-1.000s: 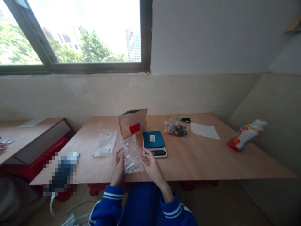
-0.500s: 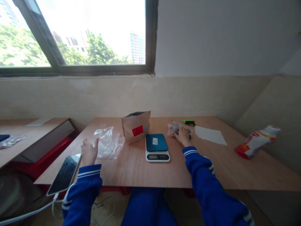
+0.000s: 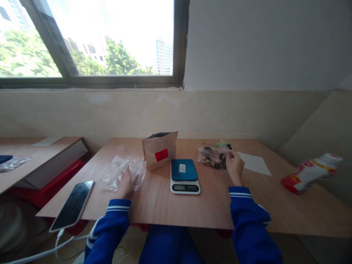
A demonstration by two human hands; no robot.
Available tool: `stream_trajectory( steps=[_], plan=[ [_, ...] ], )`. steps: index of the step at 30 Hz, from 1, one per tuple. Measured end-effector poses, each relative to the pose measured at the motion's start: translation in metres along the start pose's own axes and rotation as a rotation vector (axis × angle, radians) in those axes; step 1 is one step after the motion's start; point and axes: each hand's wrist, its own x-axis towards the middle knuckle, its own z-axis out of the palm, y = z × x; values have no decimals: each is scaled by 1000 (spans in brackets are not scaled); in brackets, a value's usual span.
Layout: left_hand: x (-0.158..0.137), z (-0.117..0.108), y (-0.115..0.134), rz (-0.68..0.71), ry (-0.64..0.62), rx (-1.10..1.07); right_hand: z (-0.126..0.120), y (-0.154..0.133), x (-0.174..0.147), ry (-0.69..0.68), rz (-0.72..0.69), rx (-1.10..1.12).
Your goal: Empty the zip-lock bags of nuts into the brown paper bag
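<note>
At the left of the table, my left hand (image 3: 125, 183) rests against several crumpled clear plastic bags (image 3: 110, 176), with thumb and fingers apart. On the right, my right hand (image 3: 235, 165) has its fingers closed on the edge of a clear plastic bag (image 3: 210, 157) holding dark and brown pieces, too small to name. Between the hands lies a kitchen scale (image 3: 185, 176) with a blue top and a small display. Behind its left side stands a kraft paper pouch (image 3: 160, 150) with a red label, its top open.
A phone (image 3: 73, 205) on a white cable lies at the table's left edge. Behind my right hand are a green-and-black screwdriver (image 3: 220, 144) and white paper (image 3: 254, 163). A red-and-white bottle (image 3: 310, 172) is tilted at the far right. Another table (image 3: 41, 157) stands left.
My left hand has moved right onto the clear bags, which are now crumpled. My right hand has gone from on top of the filled bag to its right edge, which it now lifts.
</note>
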Motion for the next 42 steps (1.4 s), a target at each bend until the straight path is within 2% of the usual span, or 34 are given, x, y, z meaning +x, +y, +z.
stream_trajectory(
  steps=[3, 4, 6, 8, 11, 13, 16, 19, 20, 22, 24, 27, 30, 33, 36, 39, 42],
  plan=[
    [5, -12, -6, -2, 96, -23, -31, -10, -18, 252, 7, 262],
    [7, -17, -9, -6, 127, -22, -42, -14, -29, 291, 5, 320],
    [8, -25, -16, -22, 161, -8, -61, -22, -57, 347, 13, 464],
    [6, -31, -23, -41, 159, 6, -75, -26, -89, 397, 92, 572],
    [2, -37, -27, -67, 150, 21, -83, -24, -128, 420, 257, 648],
    [1, -46, -24, -85, 174, 38, -86, -19, -141, 406, 342, 689],
    [0, -63, -9, -107, 243, 73, -92, -14, -142, 491, 401, 719],
    [-8, -70, 19, -76, 303, 97, -99, -16, -135, 590, 457, 783],
    [-14, -67, 30, -29, 309, 101, -100, -18, -133, 603, 481, 805],
    [-27, -51, 49, 45, 218, 132, -100, -21, -132, 616, 523, 837],
    [-42, -27, 62, 33, 166, 159, -99, -24, -132, 599, 546, 859],
    [-58, 3, 67, -37, 107, 230, -100, -26, -134, 548, 537, 856],
    [-62, 10, 63, -54, 27, 299, -103, -25, -135, 541, 516, 844],
    [-56, -7, 61, -56, 0, 287, -106, -24, -134, 561, 543, 853],
    [-42, -36, 66, -78, 37, 274, -108, -23, -133, 569, 563, 874],
    [-25, -63, 76, -110, 142, 271, -107, -24, -133, 566, 579, 898],
    [-11, -72, 80, -45, 323, 259, -104, -26, -132, 552, 608, 900]
  ],
)
